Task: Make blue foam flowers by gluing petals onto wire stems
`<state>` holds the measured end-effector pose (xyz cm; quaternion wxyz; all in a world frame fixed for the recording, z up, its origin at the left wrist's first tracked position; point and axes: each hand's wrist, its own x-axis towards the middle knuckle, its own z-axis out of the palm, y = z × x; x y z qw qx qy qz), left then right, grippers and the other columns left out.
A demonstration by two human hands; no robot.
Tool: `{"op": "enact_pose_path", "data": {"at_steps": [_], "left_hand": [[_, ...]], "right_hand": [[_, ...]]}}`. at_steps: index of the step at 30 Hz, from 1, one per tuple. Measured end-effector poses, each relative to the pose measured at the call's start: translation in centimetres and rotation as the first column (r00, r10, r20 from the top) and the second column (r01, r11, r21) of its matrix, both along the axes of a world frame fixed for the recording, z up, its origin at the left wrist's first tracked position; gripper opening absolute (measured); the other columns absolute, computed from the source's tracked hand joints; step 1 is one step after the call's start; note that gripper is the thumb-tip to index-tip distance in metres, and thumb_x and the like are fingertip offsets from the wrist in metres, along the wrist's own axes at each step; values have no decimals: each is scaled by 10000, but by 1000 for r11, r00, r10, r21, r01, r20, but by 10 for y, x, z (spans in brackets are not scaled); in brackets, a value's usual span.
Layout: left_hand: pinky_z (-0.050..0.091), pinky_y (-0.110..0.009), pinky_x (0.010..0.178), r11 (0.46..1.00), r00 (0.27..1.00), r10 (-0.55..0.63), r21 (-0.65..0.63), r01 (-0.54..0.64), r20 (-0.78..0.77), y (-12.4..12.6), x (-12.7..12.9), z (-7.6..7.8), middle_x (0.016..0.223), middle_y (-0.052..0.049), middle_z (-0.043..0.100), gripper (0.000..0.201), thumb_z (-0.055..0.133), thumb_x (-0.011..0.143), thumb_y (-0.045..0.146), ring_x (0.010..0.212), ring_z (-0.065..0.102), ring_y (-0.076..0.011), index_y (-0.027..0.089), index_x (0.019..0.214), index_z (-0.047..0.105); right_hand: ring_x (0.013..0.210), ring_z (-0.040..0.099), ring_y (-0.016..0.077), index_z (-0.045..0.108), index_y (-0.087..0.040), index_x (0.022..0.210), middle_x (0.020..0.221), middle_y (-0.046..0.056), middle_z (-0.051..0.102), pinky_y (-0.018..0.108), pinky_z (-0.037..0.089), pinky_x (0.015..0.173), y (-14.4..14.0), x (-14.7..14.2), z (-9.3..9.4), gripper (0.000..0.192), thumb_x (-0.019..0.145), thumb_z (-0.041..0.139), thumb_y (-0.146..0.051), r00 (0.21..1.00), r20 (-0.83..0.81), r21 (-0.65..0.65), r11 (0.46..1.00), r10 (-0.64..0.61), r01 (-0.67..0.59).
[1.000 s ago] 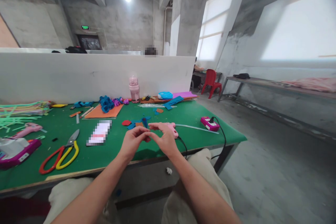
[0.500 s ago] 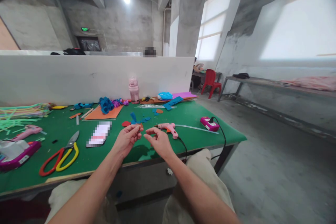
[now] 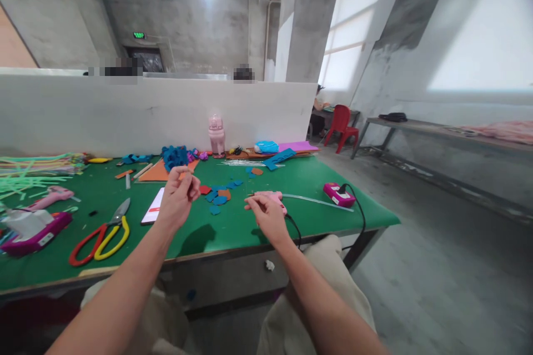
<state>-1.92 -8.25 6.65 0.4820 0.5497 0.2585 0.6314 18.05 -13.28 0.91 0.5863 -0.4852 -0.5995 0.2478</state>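
Note:
My left hand (image 3: 180,195) is raised over the table beside the phone (image 3: 153,208), fingers curled in and fingertips together. Whatever they may hold is too small or hidden to make out. Thumb and fingers of my right hand (image 3: 268,215) are brought together in front of the pink glue gun (image 3: 273,195), which the hand partly covers; I cannot make out anything between them. A clear glue stick (image 3: 318,200) sticks out of the gun's back. Between the hands lie blue felt-like pieces (image 3: 215,209), a red piece (image 3: 205,190) and a brown piece (image 3: 225,194).
Red-and-yellow-handled scissors (image 3: 104,236) lie on the green table (image 3: 233,233) at left. Behind them are a second pink glue gun (image 3: 52,196) and a purple power strip (image 3: 39,236). Another strip (image 3: 339,195) sits at right, its black cable trailing down. A pink bottle (image 3: 216,137) stands before the white partition (image 3: 166,116).
My hands have moved apart: the left up and to the left, partly over the phone, the right slightly to the right. Pieces between them are now uncovered. The view has shifted slightly.

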Motion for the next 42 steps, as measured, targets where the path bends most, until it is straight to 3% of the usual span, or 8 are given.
{"op": "enact_pose_path", "data": {"at_steps": [8, 15, 23, 26, 30, 35, 38, 42], "left_hand": [[269, -212, 458, 986, 848, 57, -105, -132, -528, 34, -4, -7, 511, 22, 537, 209, 684, 622, 350, 459, 406, -90, 166, 707, 635], [242, -240, 478, 830, 356, 455, 244, -502, -817, 52, -41, -5, 426, 16, 511, 167, 611, 653, 358, 473, 450, -149, 211, 632, 687], [231, -237, 468, 994, 386, 75, 37, -105, -920, 43, -14, -46, 440, 11, 565, 57, 682, 579, 297, 416, 425, -140, 269, 606, 723], [222, -240, 483, 979, 343, 182, 138, -147, -922, 39, -10, -55, 500, -7, 594, 41, 697, 564, 281, 460, 456, -152, 275, 598, 719], [238, -244, 467, 980, 249, 128, 84, -180, -960, 51, -17, -42, 436, 4, 537, 210, 592, 672, 402, 424, 444, -151, 254, 724, 732], [338, -237, 547, 961, 81, 126, 101, -257, -989, 81, -18, -29, 732, -35, 700, 258, 524, 708, 354, 646, 589, -186, 222, 794, 728], [372, -238, 586, 956, 35, 107, 94, -277, -994, 92, -12, -30, 870, -59, 711, 291, 506, 727, 373, 758, 616, -206, 205, 826, 722], [401, -233, 632, 975, 11, 98, 93, -201, -995, 88, -3, -34, 904, -29, 710, 257, 504, 735, 341, 792, 625, -194, 228, 822, 717]], "right_hand": [[585, 601, 150, 653, -186, 830, 719, 37, 683, 271, 472, 608, -14, 24, 9, 261, 835, 479, -380, 993, -27, 24, 993, -118, 119], [497, 539, 127, 648, -196, 818, 641, 11, 648, 231, 399, 486, -15, 29, -1, 219, 826, 504, -361, 992, 7, -62, 990, -125, 126], [565, 560, 129, 645, -190, 796, 637, 6, 633, 215, 400, 535, -28, 7, -18, 202, 844, 494, -315, 990, 85, -168, 981, 114, -98], [582, 568, 130, 642, -191, 783, 638, 6, 631, 216, 409, 563, -31, 6, -26, 196, 846, 495, -304, 983, 119, -185, 976, 140, -116], [587, 574, 128, 638, -187, 779, 643, 8, 634, 213, 416, 566, -30, 9, -27, 204, 851, 487, -304, 980, 138, -202, 973, 143, -113], [595, 587, 123, 644, -182, 770, 641, 6, 640, 210, 426, 581, -11, 18, 1, 213, 855, 478, -283, 958, 219, -147, 977, 186, -156], [619, 604, 132, 655, -189, 784, 651, 8, 652, 223, 447, 617, 7, 27, 24, 194, 843, 498, -287, 966, 235, -36, 994, 109, -104], [627, 610, 133, 646, -178, 856, 686, 19, 660, 231, 461, 627, 23, 51, 37, 203, 841, 497, -314, 969, 85, 55, 972, -231, 227]]}}
